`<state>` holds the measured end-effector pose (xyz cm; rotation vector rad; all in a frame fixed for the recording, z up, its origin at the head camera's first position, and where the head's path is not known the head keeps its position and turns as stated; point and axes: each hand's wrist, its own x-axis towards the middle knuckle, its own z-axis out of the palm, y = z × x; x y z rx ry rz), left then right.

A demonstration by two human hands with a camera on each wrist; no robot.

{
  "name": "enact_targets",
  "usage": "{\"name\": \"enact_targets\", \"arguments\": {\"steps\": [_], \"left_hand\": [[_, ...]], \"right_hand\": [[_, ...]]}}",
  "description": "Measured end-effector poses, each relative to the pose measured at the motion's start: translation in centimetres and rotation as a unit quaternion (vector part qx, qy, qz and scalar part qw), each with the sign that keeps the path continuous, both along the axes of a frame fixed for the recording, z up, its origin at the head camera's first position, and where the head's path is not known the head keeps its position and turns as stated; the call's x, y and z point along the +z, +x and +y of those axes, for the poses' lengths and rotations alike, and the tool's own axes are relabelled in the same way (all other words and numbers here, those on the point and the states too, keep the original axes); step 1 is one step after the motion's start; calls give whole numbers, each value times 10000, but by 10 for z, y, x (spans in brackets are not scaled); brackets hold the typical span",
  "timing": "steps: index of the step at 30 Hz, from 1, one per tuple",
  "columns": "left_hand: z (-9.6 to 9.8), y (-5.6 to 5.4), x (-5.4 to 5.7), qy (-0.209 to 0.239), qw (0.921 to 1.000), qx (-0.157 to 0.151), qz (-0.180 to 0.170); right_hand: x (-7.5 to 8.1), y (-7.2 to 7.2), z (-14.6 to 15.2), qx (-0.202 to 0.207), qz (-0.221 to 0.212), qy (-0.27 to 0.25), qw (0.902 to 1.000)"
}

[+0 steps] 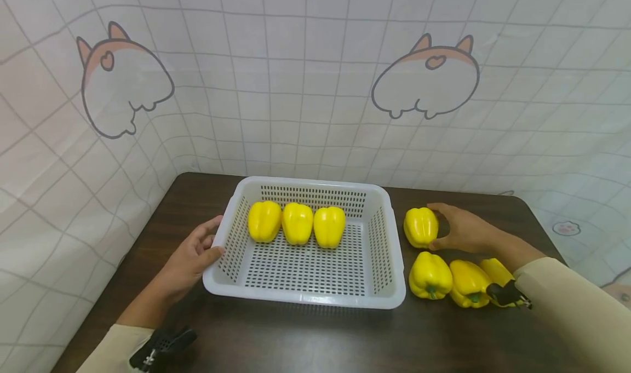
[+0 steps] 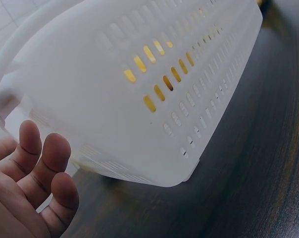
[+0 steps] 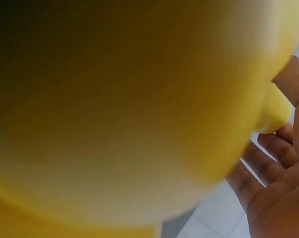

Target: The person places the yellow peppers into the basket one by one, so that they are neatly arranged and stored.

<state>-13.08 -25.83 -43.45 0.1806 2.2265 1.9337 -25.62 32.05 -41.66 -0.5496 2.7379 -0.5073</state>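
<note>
A white basket (image 1: pixel 308 300) with slotted walls is set on a dark table (image 1: pixel 305 334). Its rim is gripped at nine o'clock by the left hand (image 1: pixel 193 260), with the thumb laid on the rim and the other fingers curled below it. In the left wrist view, yellow is glimpsed through the slots.

Just outside the basket, at three o'clock, a yellow pepper (image 1: pixel 420 228) is grasped by the right hand (image 1: pixel 462 229) between thumb and fingers; whether it is raised from the table cannot be told.

Inside the basket, three peppers (image 1: pixel 298 223) are lined up side by side toward the far wall, from ten o'clock to one o'clock. Outside it, between three and four o'clock, three loose peppers (image 1: pixel 430 275) are seen in a row on the table, the farthest partly hidden by the right arm (image 1: pixel 517 250). At twelve o'clock, the background is filled by a pale checked sheet (image 1: pixel 296 77) printed with animal drawings.
</note>
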Motion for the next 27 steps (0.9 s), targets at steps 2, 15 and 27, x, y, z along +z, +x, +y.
{"name": "enact_targets", "arguments": {"steps": [2, 15, 27], "left_hand": [[0, -1, -1, -36, 10000, 21, -12], [2, -2, 0, -22, 10000, -26, -8], [1, -3, -1, -15, 10000, 49, -18]], "right_hand": [[-1, 0, 0, -10, 13, -1, 10000], [8, 0, 7, -289, 237, -159, 9992], [44, -1, 2, -316, 606, -557, 9961]]}}
